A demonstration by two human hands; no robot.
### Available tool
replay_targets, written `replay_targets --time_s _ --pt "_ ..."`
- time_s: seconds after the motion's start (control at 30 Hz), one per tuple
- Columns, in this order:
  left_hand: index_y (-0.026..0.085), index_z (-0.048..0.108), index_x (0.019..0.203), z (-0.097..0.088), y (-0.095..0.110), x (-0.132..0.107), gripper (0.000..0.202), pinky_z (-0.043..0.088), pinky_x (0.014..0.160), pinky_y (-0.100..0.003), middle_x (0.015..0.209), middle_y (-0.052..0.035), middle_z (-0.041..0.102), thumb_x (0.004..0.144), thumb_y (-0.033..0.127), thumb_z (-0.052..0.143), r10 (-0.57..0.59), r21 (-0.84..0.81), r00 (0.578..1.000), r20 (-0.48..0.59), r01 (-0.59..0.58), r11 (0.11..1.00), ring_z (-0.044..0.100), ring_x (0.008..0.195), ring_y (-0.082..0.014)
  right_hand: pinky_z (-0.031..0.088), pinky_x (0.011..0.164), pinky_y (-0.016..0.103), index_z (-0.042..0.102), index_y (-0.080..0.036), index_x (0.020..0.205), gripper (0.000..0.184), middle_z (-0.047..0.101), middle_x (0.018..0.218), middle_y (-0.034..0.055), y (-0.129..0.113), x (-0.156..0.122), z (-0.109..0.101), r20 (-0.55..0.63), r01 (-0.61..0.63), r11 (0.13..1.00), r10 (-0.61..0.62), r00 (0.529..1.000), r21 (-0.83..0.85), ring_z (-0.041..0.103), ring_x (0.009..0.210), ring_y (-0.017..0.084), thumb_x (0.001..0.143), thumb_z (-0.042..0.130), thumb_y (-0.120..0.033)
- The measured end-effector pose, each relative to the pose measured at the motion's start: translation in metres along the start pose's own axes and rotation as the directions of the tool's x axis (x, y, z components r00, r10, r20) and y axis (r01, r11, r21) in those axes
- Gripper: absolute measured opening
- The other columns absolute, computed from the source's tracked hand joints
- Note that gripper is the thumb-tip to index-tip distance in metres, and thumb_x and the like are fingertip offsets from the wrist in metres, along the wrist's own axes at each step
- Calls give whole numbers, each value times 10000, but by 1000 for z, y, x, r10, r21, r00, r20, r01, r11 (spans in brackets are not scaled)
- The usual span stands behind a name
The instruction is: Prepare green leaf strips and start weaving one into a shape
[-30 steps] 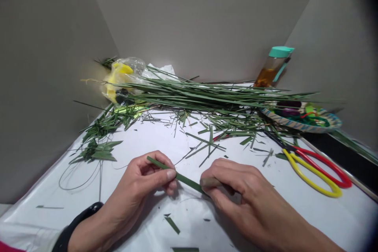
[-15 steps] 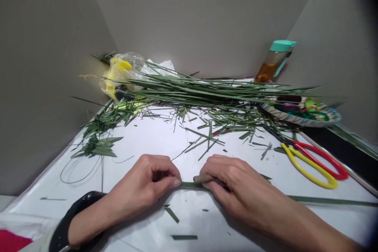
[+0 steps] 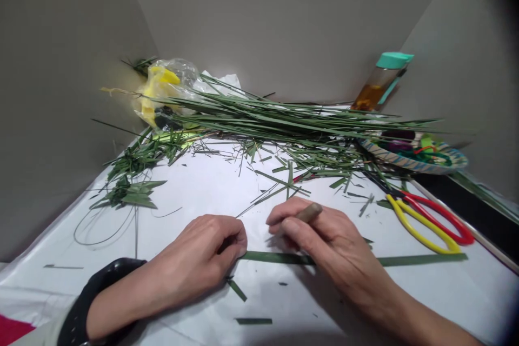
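Observation:
My left hand (image 3: 214, 248) pinches the left end of a flat green leaf strip (image 3: 275, 257) just above the white tabletop. The strip runs to the right and passes behind my right hand (image 3: 316, 238); its far end (image 3: 425, 260) lies near the scissors. Between the fingers of my right hand is a slim tool with a rounded grey-brown handle (image 3: 311, 213), held like a pen, handle end pointing up and right. Its working end is blurred among the fingertips, so its kind is unclear. Short green leaf offcuts (image 3: 253, 321) lie below my hands.
Scissors (image 3: 430, 224) with one red and one yellow handle lie at right beside a black flat object (image 3: 466, 200). Behind are a woven dish (image 3: 405, 160), a bottle (image 3: 375, 84), a long leaf bundle (image 3: 284, 119), a plastic bag (image 3: 162, 89) and folded leaf pieces (image 3: 133, 192).
My right hand has lifted off the strip and turned, so the tool's handle now points upward. The strip's right end has slid left into view. My left hand keeps its pinch.

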State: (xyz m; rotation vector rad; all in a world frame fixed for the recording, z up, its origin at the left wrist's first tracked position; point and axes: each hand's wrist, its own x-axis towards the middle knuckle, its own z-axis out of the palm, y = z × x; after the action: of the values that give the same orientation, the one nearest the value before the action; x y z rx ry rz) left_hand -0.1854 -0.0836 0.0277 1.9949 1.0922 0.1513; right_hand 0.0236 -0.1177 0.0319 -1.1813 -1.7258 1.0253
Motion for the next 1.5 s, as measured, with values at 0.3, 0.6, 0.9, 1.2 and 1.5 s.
replay_targets --time_s 0.3,0.6,0.9,1.2,1.5 --pt "198 469 712 -2 0 0 204 274 610 -255 682 50 490 913 218 440 -2 92 1000 14 1 996 405 642 -121 397 579 192 544 -196 795 76 536 714 -53 14 -2 11 124 -223 970 210 970 100 479 626 80 835 582 -144" --pt "204 490 717 -1 -1 -1 201 267 610 -267 680 53 496 911 222 440 1 95 1000 22 -3 995 409 641 -123 415 587 207 540 -199 844 71 571 694 -37 22 -6 13 151 -233 969 218 964 84 526 605 89 904 503 -194" --pt "202 477 704 -3 1 0 238 273 603 -265 677 43 510 928 265 425 -25 112 999 25 22 994 419 640 -130 425 604 212 540 -202 817 62 578 694 -40 21 -4 13 140 -184 982 177 974 38 533 606 88 868 516 -177" --pt "205 471 708 -2 0 1 233 284 599 -258 674 51 509 929 268 432 -24 94 999 32 21 995 417 632 -126 416 559 203 540 -198 799 61 570 667 -46 20 -3 14 128 -173 985 169 977 21 522 562 80 853 518 -180" --pt "217 532 753 -1 0 1 204 297 607 -258 707 48 551 921 266 428 -26 112 999 42 21 993 456 657 -131 412 553 201 554 -194 799 49 579 676 -41 20 -3 14 115 -172 985 169 979 24 522 574 85 834 534 -166"
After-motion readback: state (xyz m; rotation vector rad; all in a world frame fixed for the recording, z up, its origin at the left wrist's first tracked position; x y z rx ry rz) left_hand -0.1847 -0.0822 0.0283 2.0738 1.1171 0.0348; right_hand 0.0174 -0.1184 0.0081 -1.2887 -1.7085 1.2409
